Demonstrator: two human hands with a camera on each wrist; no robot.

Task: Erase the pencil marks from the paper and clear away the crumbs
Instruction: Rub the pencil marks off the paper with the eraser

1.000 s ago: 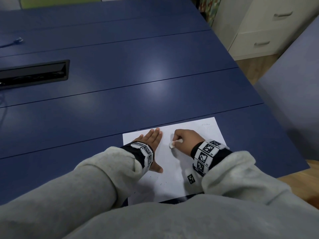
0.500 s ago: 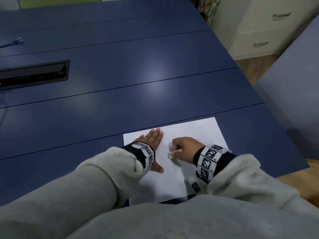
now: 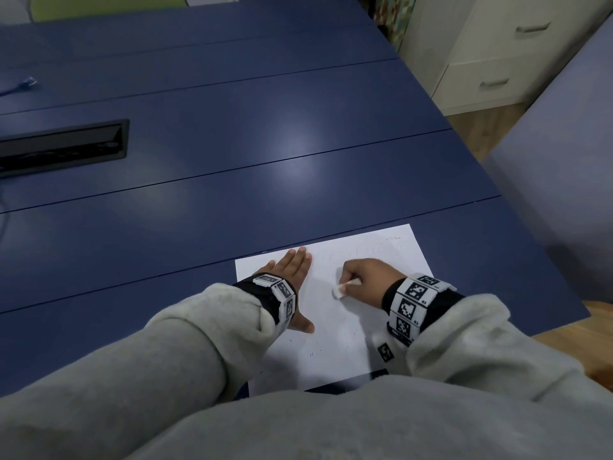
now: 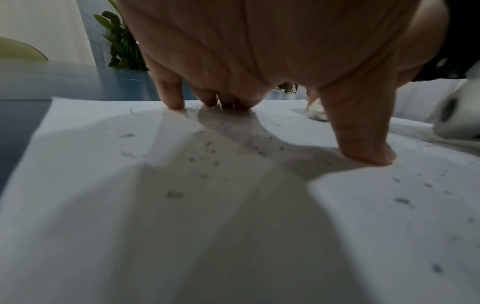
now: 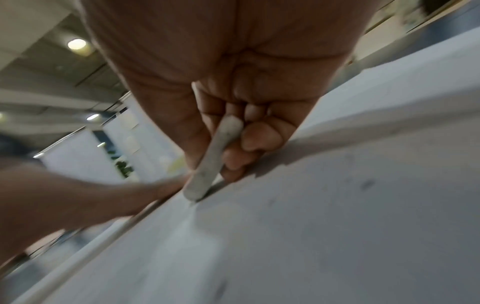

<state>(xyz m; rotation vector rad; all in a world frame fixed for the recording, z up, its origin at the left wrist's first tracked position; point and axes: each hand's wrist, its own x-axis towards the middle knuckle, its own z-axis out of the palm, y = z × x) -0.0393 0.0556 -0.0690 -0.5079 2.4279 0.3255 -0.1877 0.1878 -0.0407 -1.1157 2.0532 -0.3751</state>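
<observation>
A white sheet of paper [image 3: 345,340] lies on the blue table near its front edge. My left hand [image 3: 292,277] presses flat on the sheet's left part, fingers straight and thumb spread [image 4: 363,144]. My right hand [image 3: 365,280] pinches a white eraser [image 3: 341,288] between thumb and curled fingers, and the eraser's lower corner [image 5: 197,193] touches the paper. Dark eraser crumbs [image 4: 207,158] are scattered over the sheet, under and around my left hand. Faint pencil marks [image 3: 393,239] show near the paper's far right corner.
The blue table [image 3: 232,144] stretches away from me, with a black cable tray [image 3: 63,144] set into it at the left. A white drawer cabinet [image 3: 497,54] and a grey-blue chair back [image 3: 564,194] stand to the right, past the table's edge.
My right hand with the eraser slid toward me across the paper, then stayed near there. My left hand stayed flat in the same place.
</observation>
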